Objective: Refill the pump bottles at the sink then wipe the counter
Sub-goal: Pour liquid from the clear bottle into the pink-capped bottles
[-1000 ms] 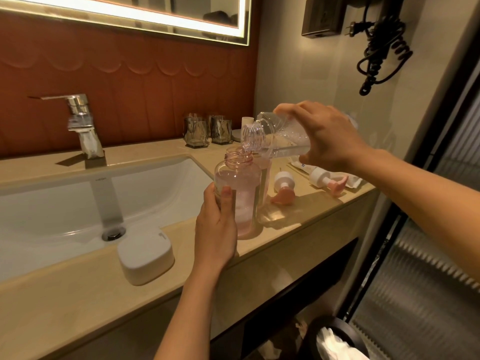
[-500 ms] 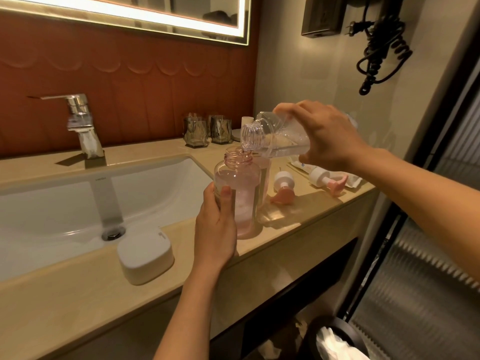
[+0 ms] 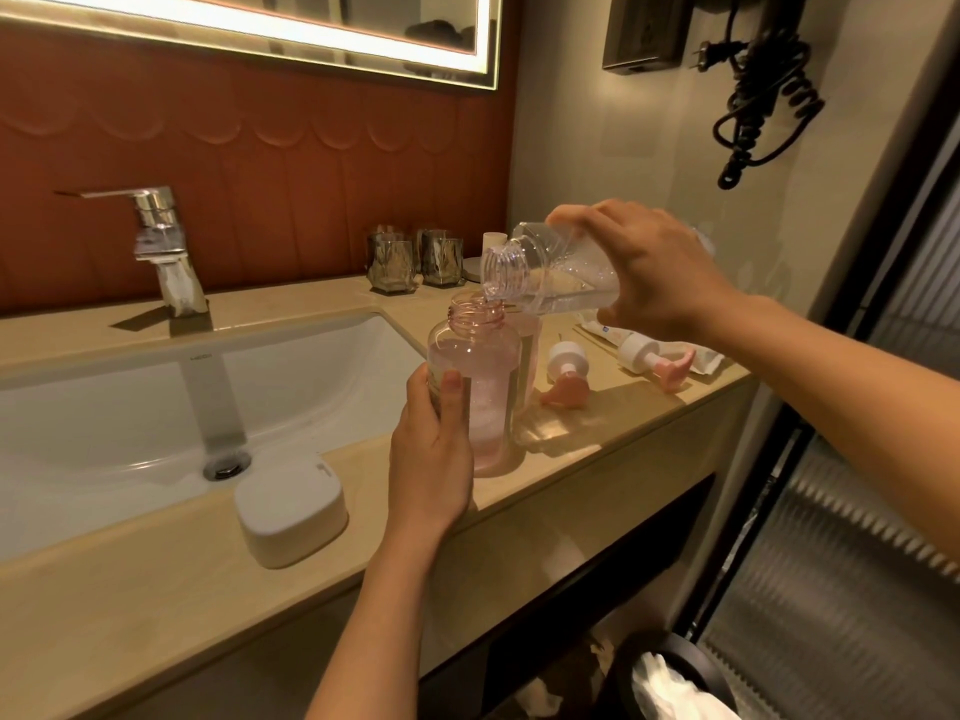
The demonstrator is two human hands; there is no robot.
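Two pump tops point(image 3: 565, 379) lie beside the pink bottle point(image 3: 491, 387) the left hand point(image 3: 431, 452) grips. The right hand's point(image 3: 660, 275) grip hides the clear bottle's point(image 3: 550, 275) base.

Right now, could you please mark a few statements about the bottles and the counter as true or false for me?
1. The left hand grips the pink bottle standing on the counter. True.
2. The right hand holds the clear bottle upright. False: it is tipped, mouth over the pink bottle's open neck.
3. The pink bottle has its pump on. False: its neck is open; two pump heads lie on the counter.
4. A white box sits at the sink's front rim. True.
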